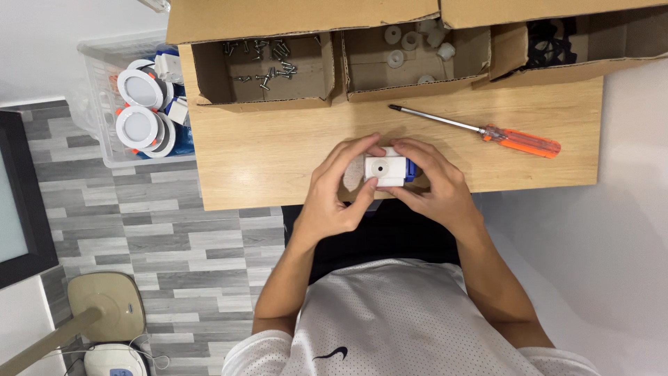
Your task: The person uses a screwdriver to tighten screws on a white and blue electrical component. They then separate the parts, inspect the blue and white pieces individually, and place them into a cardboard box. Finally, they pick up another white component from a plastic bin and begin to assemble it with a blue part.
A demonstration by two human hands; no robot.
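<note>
White plastic box point(387, 170), long axis left-right, blue end rightward, clasped between left hand point(335, 195) and right hand point(433, 188).

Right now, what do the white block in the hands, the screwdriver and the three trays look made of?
White block, held by left hand and right hand: likely moulded plastic, smooth matte, blue part at one end. Screwdriver: bright metal shaft, translucent orange handle, probably plastic. Trays: brown corrugated cardboard, raw torn edges. Table: light wood grain, perhaps laminate.
</note>
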